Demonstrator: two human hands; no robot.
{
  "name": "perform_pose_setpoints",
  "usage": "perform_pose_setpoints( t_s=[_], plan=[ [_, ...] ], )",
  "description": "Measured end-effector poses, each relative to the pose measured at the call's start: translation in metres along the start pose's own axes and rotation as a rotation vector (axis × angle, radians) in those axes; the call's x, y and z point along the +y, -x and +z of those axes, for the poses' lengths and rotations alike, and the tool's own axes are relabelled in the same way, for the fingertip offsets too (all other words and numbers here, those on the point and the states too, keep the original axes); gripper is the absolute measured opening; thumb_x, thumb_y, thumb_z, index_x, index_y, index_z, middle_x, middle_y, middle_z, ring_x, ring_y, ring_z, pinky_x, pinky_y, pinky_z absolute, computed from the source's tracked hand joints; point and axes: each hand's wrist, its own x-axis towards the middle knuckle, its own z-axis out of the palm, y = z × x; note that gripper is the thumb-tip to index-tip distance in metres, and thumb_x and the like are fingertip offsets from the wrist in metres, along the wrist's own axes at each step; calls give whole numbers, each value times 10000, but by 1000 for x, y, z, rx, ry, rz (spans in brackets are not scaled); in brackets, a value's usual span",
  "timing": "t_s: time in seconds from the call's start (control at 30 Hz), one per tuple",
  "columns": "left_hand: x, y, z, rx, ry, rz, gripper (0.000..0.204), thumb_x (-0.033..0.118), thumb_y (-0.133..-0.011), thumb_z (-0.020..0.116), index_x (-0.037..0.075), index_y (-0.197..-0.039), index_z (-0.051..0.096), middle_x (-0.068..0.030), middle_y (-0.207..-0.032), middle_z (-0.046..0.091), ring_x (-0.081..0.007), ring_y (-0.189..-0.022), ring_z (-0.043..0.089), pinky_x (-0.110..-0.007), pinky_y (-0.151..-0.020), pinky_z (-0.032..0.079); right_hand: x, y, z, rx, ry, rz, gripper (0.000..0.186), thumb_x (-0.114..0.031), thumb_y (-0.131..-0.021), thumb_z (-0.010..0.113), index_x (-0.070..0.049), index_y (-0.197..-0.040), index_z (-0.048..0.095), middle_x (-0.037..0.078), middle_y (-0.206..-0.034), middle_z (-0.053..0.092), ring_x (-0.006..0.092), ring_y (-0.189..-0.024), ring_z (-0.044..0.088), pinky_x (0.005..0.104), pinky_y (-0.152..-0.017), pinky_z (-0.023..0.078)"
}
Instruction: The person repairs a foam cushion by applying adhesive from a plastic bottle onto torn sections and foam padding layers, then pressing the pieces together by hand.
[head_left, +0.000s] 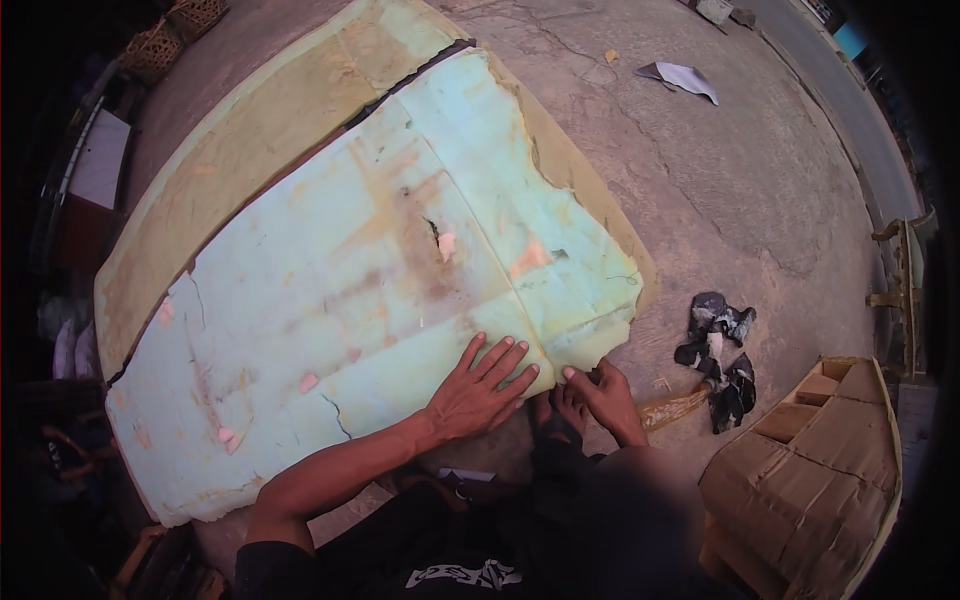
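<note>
A large worn foam sheet [300, 250], pale green with brown stains, small tears and pinkish patches, lies on the ground in front of me. My left hand [480, 385] rests flat on its near edge, fingers spread. Just to the right, my right hand [607, 400] has its thumb on top of the foam's near edge and its fingers bent around it, partly hidden. Along the far left side runs a yellowish foam strip [240, 150], with a dark gap between it and the green sheet. My bare foot [570, 408] shows beneath the near edge.
Right of the foam lie a crumpled black-and-white cloth [720, 350] and a brown strip [675, 408]. A wooden frame covered with cardboard [825, 470] stands at lower right. Farther off are a grey-white scrap [683, 80], wicker baskets [150, 50] and a road [840, 90].
</note>
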Motion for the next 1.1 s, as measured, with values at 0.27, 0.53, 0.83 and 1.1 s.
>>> perform_pose_setpoints(
  t_s=[0.27,0.53,0.83,1.1],
  plan=[
    [-88,27,-53,98,-12,-269,444,158,-921,670,31,-1334,565,-206,-1409,506,-383,-1348,469,-548,-1156,343,-88,30,-20,-347,424,-150,332,-311,-954,721,21,-962,733,176,-743,717,290,-654,720,397,-678,566],
    [-231,240,-155,181,-407,-1323,406,261,-982,587,-7,-1287,572,-216,-1391,519,-361,-1333,472,-497,-1103,400,-112,-43,98,-41,663,-858,381,-61,-911,682,-15,-1280,601,199,-1263,628,384,-1228,547,449,-1032,462],
    [-377,234,-201,445,-333,-1217,491,300,-1006,591,-39,-1357,538,-238,-1400,545,-394,-1309,521,-477,-1094,448,-76,-41,144,-82,961,-903,605,-286,-938,702,3,-1436,520,260,-1572,397,440,-1479,348,658,-1212,194],
    [-428,147,-204,255,-276,-1179,517,439,-1039,473,-4,-1243,643,-275,-1279,632,-377,-1264,570,-503,-1151,353,-74,-52,158,-68,991,-800,641,-365,-961,681,-31,-1478,503,245,-1572,416,420,-1483,364,629,-1215,211]
  ],
)
